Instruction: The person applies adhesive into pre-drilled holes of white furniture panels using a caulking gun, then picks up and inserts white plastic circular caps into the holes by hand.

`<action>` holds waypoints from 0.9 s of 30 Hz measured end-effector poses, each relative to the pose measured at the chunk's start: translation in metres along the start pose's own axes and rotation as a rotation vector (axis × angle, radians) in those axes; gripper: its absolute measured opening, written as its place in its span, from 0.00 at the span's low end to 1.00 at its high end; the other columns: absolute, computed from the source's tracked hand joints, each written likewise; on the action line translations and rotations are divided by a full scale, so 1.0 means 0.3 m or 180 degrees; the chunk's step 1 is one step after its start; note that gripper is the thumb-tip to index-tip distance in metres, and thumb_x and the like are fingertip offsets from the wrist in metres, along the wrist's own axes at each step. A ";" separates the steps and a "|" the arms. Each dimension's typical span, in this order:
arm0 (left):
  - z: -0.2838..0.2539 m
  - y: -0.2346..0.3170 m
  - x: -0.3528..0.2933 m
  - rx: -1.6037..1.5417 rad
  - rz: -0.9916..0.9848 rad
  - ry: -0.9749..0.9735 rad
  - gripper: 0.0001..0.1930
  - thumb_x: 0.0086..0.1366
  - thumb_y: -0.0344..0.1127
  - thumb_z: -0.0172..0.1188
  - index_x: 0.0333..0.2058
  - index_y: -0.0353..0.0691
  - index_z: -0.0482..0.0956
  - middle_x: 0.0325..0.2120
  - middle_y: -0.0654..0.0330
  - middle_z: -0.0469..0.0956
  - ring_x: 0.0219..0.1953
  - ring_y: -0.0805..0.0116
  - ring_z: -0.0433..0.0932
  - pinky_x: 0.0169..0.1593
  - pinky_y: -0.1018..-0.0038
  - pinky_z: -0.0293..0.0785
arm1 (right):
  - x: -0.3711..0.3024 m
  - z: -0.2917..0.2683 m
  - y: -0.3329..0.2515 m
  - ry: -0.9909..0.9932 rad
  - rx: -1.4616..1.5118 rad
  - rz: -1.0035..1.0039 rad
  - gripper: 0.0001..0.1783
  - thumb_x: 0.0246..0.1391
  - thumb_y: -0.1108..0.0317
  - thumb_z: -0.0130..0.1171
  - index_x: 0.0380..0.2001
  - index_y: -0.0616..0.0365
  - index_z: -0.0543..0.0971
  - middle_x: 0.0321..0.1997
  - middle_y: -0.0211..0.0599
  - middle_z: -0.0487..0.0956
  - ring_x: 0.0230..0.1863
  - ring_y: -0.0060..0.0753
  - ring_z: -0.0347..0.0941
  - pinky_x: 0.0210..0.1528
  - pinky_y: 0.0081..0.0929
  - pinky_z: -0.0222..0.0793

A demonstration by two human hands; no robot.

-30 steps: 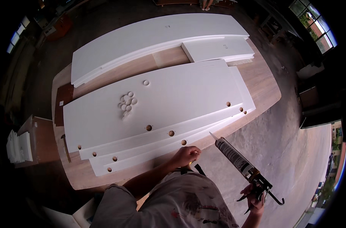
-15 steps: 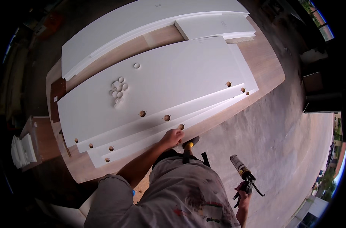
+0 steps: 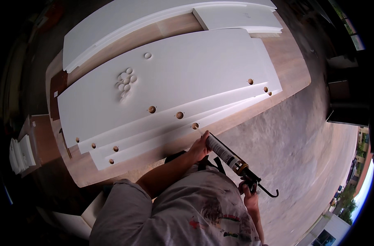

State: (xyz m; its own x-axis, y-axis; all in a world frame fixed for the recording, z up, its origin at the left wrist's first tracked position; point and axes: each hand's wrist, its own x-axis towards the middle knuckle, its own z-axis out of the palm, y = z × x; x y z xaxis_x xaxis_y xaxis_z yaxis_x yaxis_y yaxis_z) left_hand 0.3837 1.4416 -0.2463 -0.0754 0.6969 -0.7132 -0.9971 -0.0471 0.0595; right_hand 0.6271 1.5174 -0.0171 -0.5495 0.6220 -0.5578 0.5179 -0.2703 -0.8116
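Observation:
My right hand (image 3: 248, 193) is wrapped round the handle and trigger of a caulking gun (image 3: 228, 157), which carries a white and dark cartridge and ends in a hooked rod. At the cartridge's front end, my left hand (image 3: 201, 146) is closed round it near the nozzle. The thin nozzle points to a round hole (image 3: 195, 126) near the front edge of the lowest white panel; whether its tip touches is too small to tell. Several stepped white panels (image 3: 187, 61) lie stacked, with more round holes along their front edges.
Several small white rings (image 3: 126, 81) lie clustered on the top panel, with one ring (image 3: 148, 55) apart. Behind are more white panels (image 3: 133, 16) on the wooden tabletop (image 3: 291, 67). Concrete floor (image 3: 273, 143) spreads to the right. White pieces (image 3: 22, 156) stand at the left.
The caulking gun has come up and left from my right side to the panel edge. My left hand has moved slightly right and now holds its front end.

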 end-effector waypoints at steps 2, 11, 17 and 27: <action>-0.003 -0.006 0.036 0.0101 0.0073 0.0059 0.21 0.72 0.56 0.51 0.44 0.42 0.72 0.34 0.61 0.77 0.36 0.69 0.78 0.42 0.69 0.77 | 0.020 0.017 0.011 0.0079 -0.0274 0.0045 0.27 0.63 0.49 0.59 0.50 0.64 0.73 0.24 0.25 0.72 0.25 0.17 0.67 0.27 0.21 0.64; 0.027 -0.004 0.039 0.0124 0.0127 0.0200 0.22 0.73 0.57 0.50 0.44 0.41 0.71 0.35 0.61 0.76 0.36 0.68 0.77 0.41 0.70 0.78 | 0.073 -0.041 0.029 -0.0061 -0.0154 -0.0080 0.22 0.63 0.54 0.59 0.49 0.62 0.73 0.24 0.24 0.72 0.22 0.16 0.65 0.24 0.20 0.61; 0.037 -0.027 0.040 -0.0017 0.0320 0.0235 0.23 0.71 0.58 0.53 0.43 0.42 0.70 0.34 0.62 0.74 0.35 0.70 0.77 0.42 0.69 0.79 | 0.115 -0.097 -0.032 -0.0485 -0.0004 -0.0114 0.23 0.61 0.58 0.62 0.52 0.62 0.73 0.29 0.27 0.75 0.28 0.19 0.69 0.29 0.20 0.65; 0.025 -0.043 0.122 -0.0034 0.0603 0.0286 0.25 0.70 0.59 0.52 0.45 0.40 0.68 0.39 0.57 0.77 0.42 0.62 0.79 0.48 0.62 0.81 | 0.346 -0.290 -0.076 -0.1255 0.0475 0.0148 0.42 0.66 0.32 0.29 0.41 0.64 0.77 0.31 0.29 0.75 0.34 0.24 0.69 0.39 0.25 0.64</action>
State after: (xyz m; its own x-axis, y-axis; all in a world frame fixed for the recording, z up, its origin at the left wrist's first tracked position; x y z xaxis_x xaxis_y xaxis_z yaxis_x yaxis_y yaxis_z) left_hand 0.3938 1.4730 -0.2678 -0.2616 0.6082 -0.7494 -0.9650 -0.1791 0.1915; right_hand 0.6153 1.6520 -0.0414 -0.7516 0.2857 -0.5945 0.4634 -0.4128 -0.7841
